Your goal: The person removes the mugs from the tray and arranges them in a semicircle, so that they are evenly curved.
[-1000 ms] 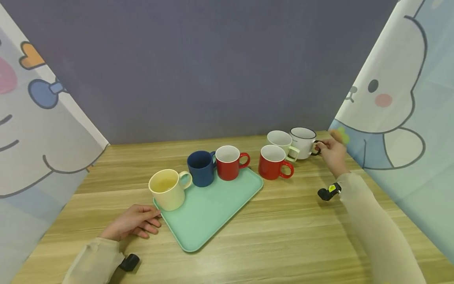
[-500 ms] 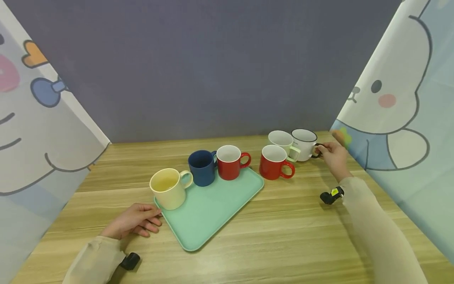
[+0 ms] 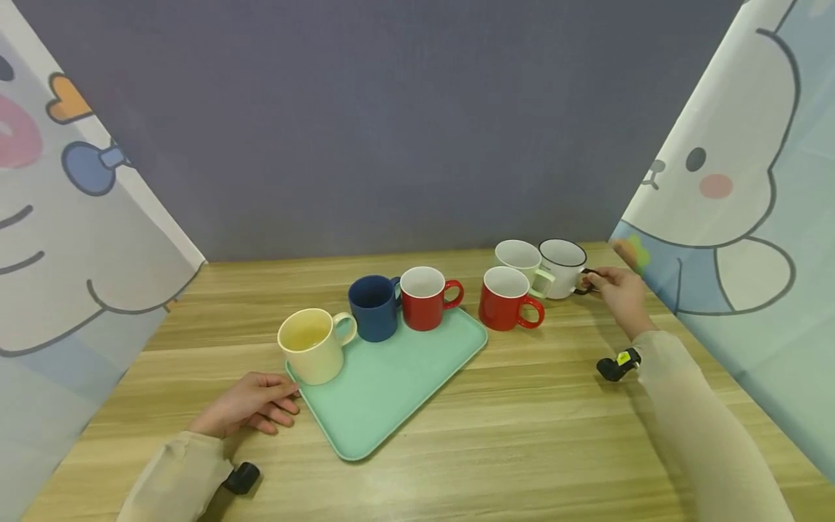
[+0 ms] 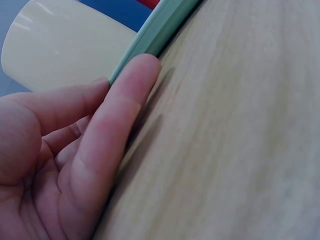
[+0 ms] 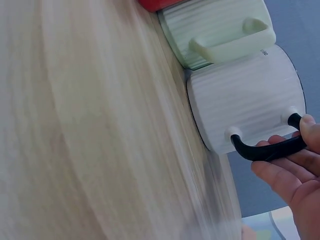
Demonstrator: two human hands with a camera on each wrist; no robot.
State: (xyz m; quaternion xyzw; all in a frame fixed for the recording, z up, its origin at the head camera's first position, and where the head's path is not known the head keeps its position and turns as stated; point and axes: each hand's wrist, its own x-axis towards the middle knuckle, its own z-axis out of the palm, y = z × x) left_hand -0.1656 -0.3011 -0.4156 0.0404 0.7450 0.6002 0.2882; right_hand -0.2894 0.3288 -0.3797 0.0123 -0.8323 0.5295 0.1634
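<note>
My left hand (image 3: 251, 404) pinches the near-left rim of the mint-green tray (image 3: 391, 395); in the left wrist view its thumb and a finger (image 4: 117, 107) meet at the tray's edge (image 4: 155, 35). On the tray stand a pale yellow mug (image 3: 314, 355), a dark blue mug (image 3: 375, 317) and a red mug (image 3: 422, 308). At the far right, my right hand (image 3: 621, 296) holds the black handle (image 5: 270, 151) of a white mug with a dark rim (image 3: 562, 272). Right beside that mug is a pale green mug (image 5: 220, 32), partly hidden in the head view by another red mug (image 3: 502, 308).
The wooden table (image 3: 496, 442) ends at a grey panel (image 3: 404, 130) behind the mugs. Cartoon-printed sheets (image 3: 737, 275) line both sides. A small black wrist device (image 3: 618, 365) hangs by the right sleeve, and another (image 3: 241, 478) by the left.
The white mug and my right hand have shifted slightly toward me. My left hand keeps its place at the tray, whose mugs stay put. The head view has swung slightly left.
</note>
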